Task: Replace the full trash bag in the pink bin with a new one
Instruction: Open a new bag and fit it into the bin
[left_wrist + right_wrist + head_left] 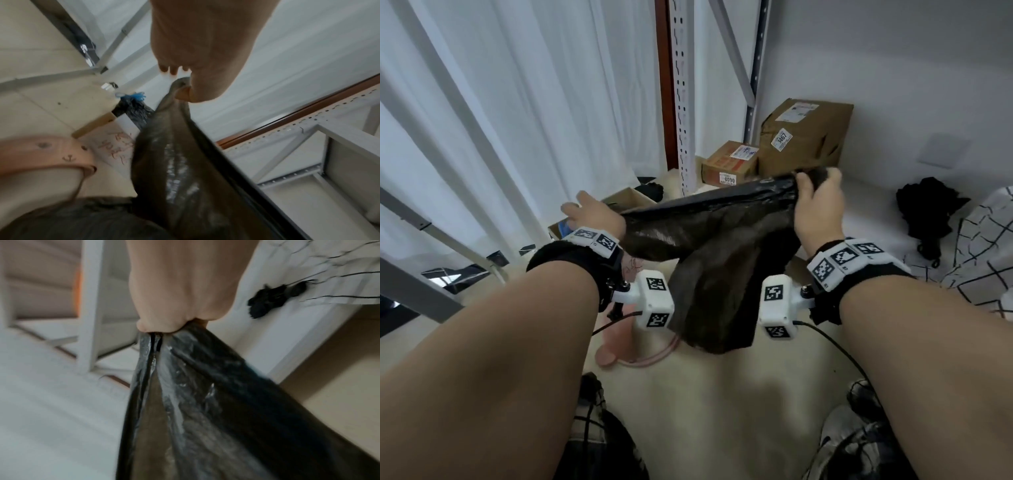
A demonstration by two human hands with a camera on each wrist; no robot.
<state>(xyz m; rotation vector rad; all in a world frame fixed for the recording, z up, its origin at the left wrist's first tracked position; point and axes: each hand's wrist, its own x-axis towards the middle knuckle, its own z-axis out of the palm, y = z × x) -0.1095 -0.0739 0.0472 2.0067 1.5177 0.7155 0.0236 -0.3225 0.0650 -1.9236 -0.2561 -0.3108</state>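
Both hands (820, 209) (595, 216), new bag (709, 240) stretched crosswise

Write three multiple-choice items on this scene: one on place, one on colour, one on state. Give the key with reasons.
1. Where is the pink bin?
A. on the shelf
B. on the floor below the bag
C. on the bed

2. What colour is the trash bag being held?
A. black
B. white
C. blue

3. How is the bag held?
A. the left hand alone
B. lying loose
C. stretched between the left hand and the right hand

Key: 1 B, the left wrist view shows the bin low beside the hanging bag; 2 A, dark plastic in every view; 3 C, each hand pinches one end.
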